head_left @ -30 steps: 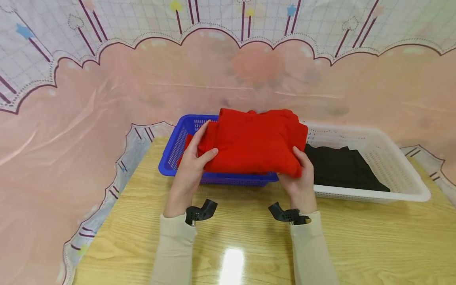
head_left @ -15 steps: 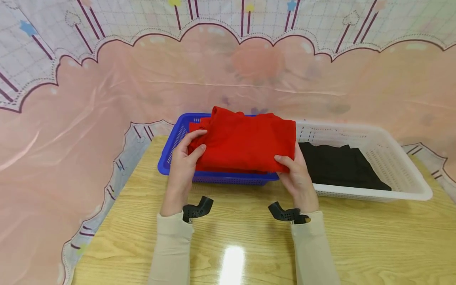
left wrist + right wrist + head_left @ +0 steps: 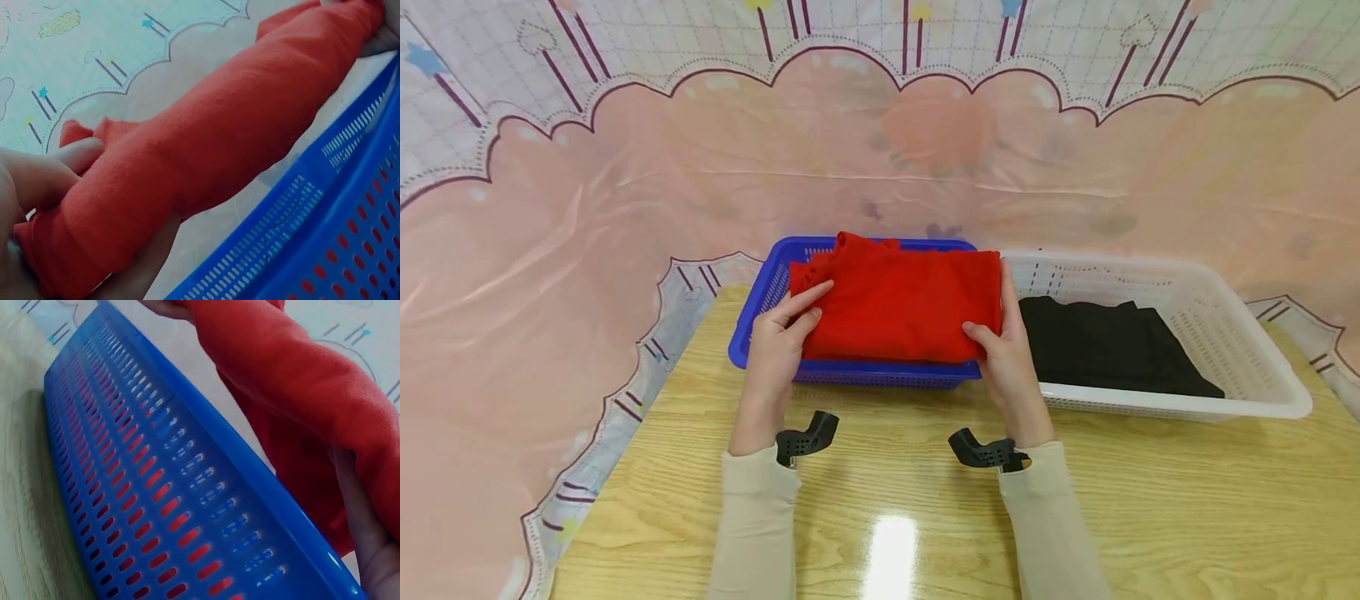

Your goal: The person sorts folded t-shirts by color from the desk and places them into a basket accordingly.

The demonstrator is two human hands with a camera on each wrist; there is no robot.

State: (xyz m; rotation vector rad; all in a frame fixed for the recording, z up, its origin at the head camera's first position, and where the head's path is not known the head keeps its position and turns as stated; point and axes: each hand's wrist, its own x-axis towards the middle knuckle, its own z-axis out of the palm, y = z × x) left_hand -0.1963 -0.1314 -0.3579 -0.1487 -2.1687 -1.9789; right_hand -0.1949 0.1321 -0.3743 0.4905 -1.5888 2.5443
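Note:
A folded red garment (image 3: 902, 304) spans the gap between both hands, over the blue basket (image 3: 880, 375). My left hand (image 3: 775, 346) grips its left end, thumb on top, close to a bunched, rolled part. At the right end, my right hand (image 3: 1015, 358) holds the near corner with the thumb above and the fingers along the side and underneath. Seen from the left wrist, the garment (image 3: 200, 131) is a thick roll above the basket's rim (image 3: 250, 244). Red fabric (image 3: 153, 478) shows through the basket's slots in the right wrist view.
A white basket (image 3: 1262, 367) stands to the right of the blue one, with folded black clothing (image 3: 1097, 346) inside. Both sit on a wooden table (image 3: 880, 500). A patterned pink curtain (image 3: 820, 167) hangs behind and along the left side.
Both hands have moved left and the red garment has come lower over the blue basket. Its right side now lies straighter, and the right thumb has shifted on top of the near corner.

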